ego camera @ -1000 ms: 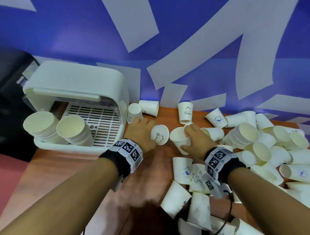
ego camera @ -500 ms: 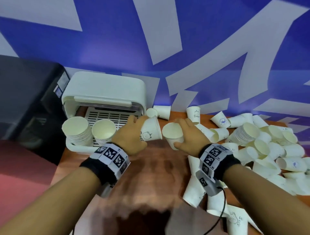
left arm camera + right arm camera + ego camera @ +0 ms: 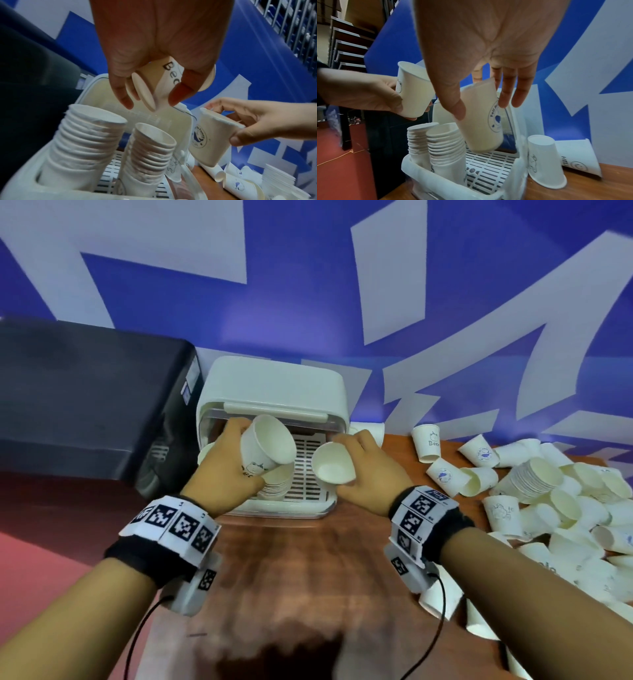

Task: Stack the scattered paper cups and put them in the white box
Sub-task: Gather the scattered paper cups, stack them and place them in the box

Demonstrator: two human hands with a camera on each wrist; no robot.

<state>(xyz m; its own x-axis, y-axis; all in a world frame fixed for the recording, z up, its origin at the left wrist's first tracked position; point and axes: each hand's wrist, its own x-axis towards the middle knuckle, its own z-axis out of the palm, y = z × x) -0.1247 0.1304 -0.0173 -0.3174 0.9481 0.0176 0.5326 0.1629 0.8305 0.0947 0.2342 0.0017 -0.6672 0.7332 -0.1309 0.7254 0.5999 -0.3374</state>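
Curling round one paper cup each (both hands).

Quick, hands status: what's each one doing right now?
Left hand: holding a bear-print cup above the white box.
Right hand: holding a whale-print cup.

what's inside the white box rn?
Inside the white plastic box: two stacks of nested white paper cups, standing side by side on a slatted white floor grate. The grate under the stacks and the box's far corners are hidden.
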